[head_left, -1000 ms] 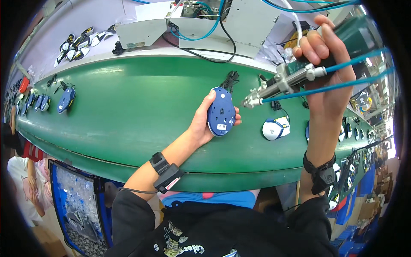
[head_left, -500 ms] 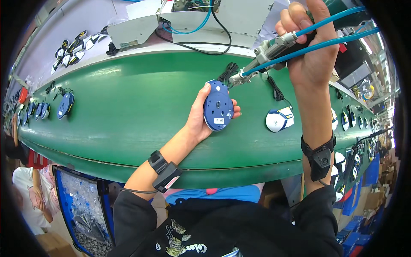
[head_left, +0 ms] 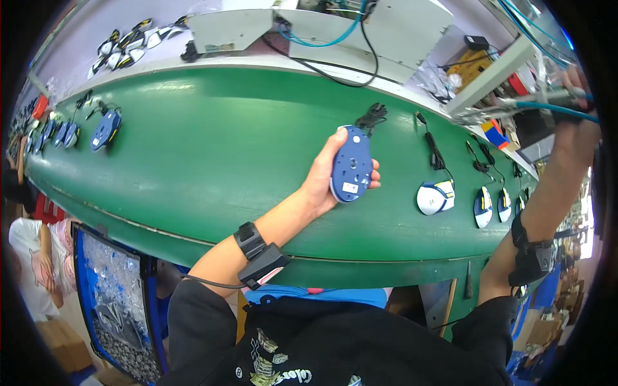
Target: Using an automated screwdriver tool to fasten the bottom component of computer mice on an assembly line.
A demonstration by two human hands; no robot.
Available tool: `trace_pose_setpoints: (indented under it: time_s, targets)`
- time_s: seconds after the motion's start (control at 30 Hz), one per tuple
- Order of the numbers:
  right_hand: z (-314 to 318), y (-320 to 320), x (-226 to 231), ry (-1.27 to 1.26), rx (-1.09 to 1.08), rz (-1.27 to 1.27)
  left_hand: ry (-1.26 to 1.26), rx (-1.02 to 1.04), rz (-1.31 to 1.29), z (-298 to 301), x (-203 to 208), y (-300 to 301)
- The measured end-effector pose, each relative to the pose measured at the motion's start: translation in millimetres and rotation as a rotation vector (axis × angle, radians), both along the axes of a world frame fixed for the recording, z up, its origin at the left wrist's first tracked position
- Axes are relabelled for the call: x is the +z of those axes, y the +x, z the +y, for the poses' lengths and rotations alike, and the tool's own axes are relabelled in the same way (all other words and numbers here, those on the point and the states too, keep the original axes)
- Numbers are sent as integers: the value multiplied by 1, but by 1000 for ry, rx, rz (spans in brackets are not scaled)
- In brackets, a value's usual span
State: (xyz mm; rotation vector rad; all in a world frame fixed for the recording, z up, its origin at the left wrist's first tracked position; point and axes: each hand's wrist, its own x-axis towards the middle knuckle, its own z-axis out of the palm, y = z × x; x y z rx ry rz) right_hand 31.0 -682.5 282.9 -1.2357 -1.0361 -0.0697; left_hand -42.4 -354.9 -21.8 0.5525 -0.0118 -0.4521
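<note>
My left hand (head_left: 322, 177) is closed around a computer mouse (head_left: 352, 168), its blue underside with screw holes and a white label turned up. The mouse's black coiled cable (head_left: 371, 117) lies on the green bench beyond it. At the far right, my right hand (head_left: 571, 106) is raised and smeared by motion, gripping a metal air tool (head_left: 479, 114) with blue hoses. The tool's tip points left, away from the mouse. Right of my left hand, a white and blue mouse (head_left: 436, 197) rests on the bench with its cable stretched out behind.
More mice (head_left: 483, 207) lie to the right, and others (head_left: 106, 130) at the left. White shell parts (head_left: 125, 51) sit on the back ledge beside a grey machine housing (head_left: 232, 31). A crate (head_left: 119, 289) of clear bags stands lower left, near a seated person (head_left: 42, 264).
My right hand has carried the air tool away from the mouse, out to the far right. The left hand keeps hold of the mouse. The whole view has shifted a little.
</note>
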Motion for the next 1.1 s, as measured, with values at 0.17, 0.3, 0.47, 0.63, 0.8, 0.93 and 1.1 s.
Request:
trace_pose_setpoints:
  time_s: [0.17, 0.3, 0.47, 0.63, 0.8, 0.93, 1.1]
  targets:
    - [142, -29, -61, 279, -282, -7, 3, -11, 19, 4, -4, 1]
    - [226, -57, -91, 455, -616, 105, 14, 7, 13, 5, -1, 1]
    - [228, -55, -97, 425, -550, 131, 2, -4, 36, 3, 1, 1]
    - [229, -56, -100, 413, -615, 141, 19, 6, 35, 5, 3, -1]
    - [217, -44, -110, 388, -537, 108, 9, -5, 22, 4, 2, 0]
    - [219, -39, -115, 370, -580, 50, 2, -3, 25, 6, 2, 0]
    - [204, -42, -111, 349, -404, 110, -7, -51, -14, 3, 4, 2]
